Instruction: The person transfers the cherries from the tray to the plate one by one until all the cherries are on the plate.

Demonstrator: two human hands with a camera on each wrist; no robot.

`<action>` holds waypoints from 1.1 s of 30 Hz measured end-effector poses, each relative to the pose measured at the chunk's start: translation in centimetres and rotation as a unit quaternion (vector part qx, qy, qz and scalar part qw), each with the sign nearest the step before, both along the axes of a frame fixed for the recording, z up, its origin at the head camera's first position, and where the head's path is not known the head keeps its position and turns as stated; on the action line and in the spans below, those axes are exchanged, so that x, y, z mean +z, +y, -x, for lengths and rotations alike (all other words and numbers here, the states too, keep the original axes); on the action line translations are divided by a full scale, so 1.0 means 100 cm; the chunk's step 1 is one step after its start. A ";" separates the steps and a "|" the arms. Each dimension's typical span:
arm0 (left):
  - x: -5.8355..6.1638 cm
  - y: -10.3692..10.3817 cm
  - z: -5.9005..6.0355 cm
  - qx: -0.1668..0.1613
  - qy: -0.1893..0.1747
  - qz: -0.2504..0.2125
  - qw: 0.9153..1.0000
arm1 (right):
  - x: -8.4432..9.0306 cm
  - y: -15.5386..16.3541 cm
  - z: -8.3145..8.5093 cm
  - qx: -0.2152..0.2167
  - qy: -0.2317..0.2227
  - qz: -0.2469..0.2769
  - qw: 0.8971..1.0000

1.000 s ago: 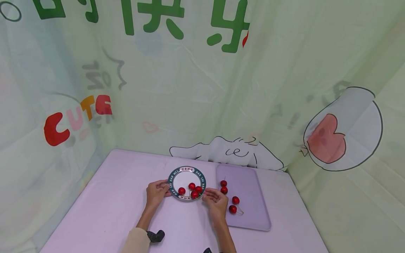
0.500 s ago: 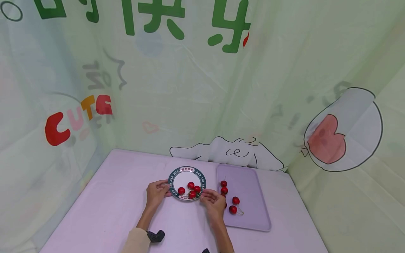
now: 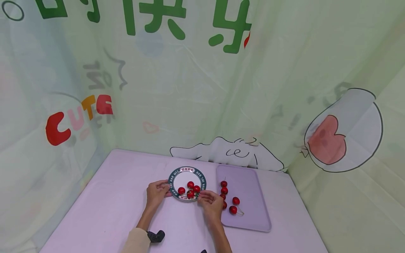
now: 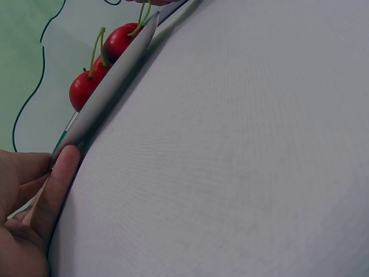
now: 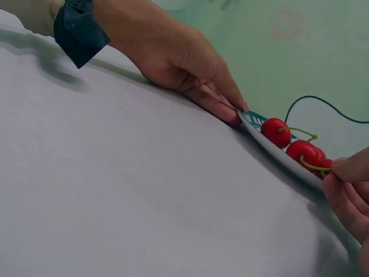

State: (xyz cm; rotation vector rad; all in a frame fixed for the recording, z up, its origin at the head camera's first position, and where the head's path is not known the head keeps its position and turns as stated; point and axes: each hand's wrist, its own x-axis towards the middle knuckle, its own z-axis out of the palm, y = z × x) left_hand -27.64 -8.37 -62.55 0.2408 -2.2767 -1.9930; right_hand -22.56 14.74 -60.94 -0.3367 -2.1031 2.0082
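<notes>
A round plate [image 3: 182, 178] with a green patterned rim lies near the middle of the table, with several red cherries on it. My left hand [image 3: 155, 192] pinches its left rim, thumb above and a finger under the edge in the left wrist view. Over the plate's lower right edge, my right hand [image 3: 212, 205] pinches the green stem of the front cherry [image 3: 190, 194] between thumb and forefinger. That cherry sits low on the plate among others; in the right wrist view the cherries [image 5: 275, 133] show their stems.
A purple tray [image 3: 250, 200] lies right of the plate, with several cherries [image 3: 236, 201] towards its left side. The right hand is close to the tray's left edge. Printed curtains [image 3: 190, 105] stand behind the table.
My right hand has shifted slightly left, and the front cherry has moved left over the plate with it. More cherries at the tray's left edge now show. The left hand stays at the rim.
</notes>
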 end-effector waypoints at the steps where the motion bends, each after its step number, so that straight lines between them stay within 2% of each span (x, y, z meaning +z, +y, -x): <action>1: 0.000 0.000 0.000 0.000 0.000 0.000 1.000 | 0.000 0.000 0.000 0.001 0.002 -0.003 1.000; 13: -0.001 -0.001 0.000 -0.003 0.003 0.001 1.000 | -0.003 -0.004 0.002 -0.001 -0.003 -0.036 0.999; 26: 0.000 -0.002 -0.001 -0.005 0.001 0.001 1.000 | -0.005 -0.004 -0.001 0.003 0.025 -0.067 0.997; 33: 0.000 -0.002 0.000 -0.005 -0.001 -0.001 1.000 | -0.001 -0.002 -0.006 0.008 0.038 -0.069 0.997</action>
